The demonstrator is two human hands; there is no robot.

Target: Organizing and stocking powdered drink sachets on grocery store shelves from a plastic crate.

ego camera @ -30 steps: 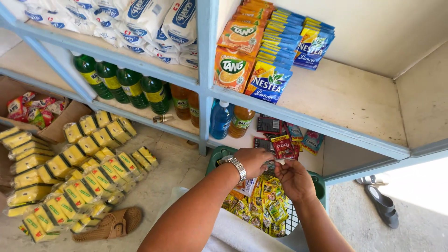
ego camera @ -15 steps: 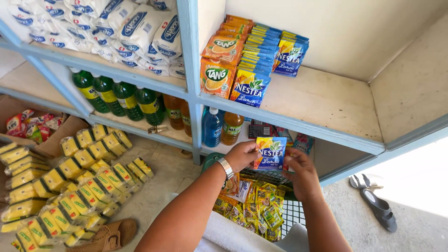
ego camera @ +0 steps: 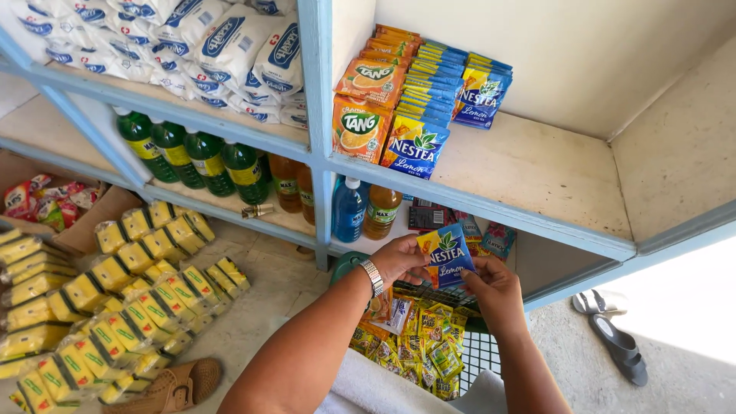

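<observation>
- My fingers (ego camera: 420,259) on the left hand (ego camera: 399,261) pinch the left edge of a small blue drink-mix sachet (ego camera: 447,255), and my right hand (ego camera: 494,285) closes on its lower right corner, so both hands grip the one packet.
- The sachet sits upright between my hands, in the air just in front of the lower shelf opening and directly above the green basket (ego camera: 346,264).
- As I judge it, the stocking is partly done: the upper shelf (ego camera: 529,165) already carries neat rows of orange sachets (ego camera: 360,126) and matching blue sachets (ego camera: 418,146), with bare shelf to their right.
- What is left looks like a good deal: the basket holds a heap of mixed yellow and green sachets (ego camera: 418,345), not yet sorted.
- The shelving is pale blue-framed with light boards; white bags (ego camera: 222,38) fill the top left bay, green bottles (ego camera: 192,157) stand below them, and amber and blue bottles stand near the upright.
- On the concrete floor to my left lie rows of yellow packets (ego camera: 115,307), a cardboard box of red-wrapped snacks (ego camera: 38,203) and a brown sandal (ego camera: 172,387).
- A dark sandal (ego camera: 617,345) lies on the sunlit floor to my right.
</observation>
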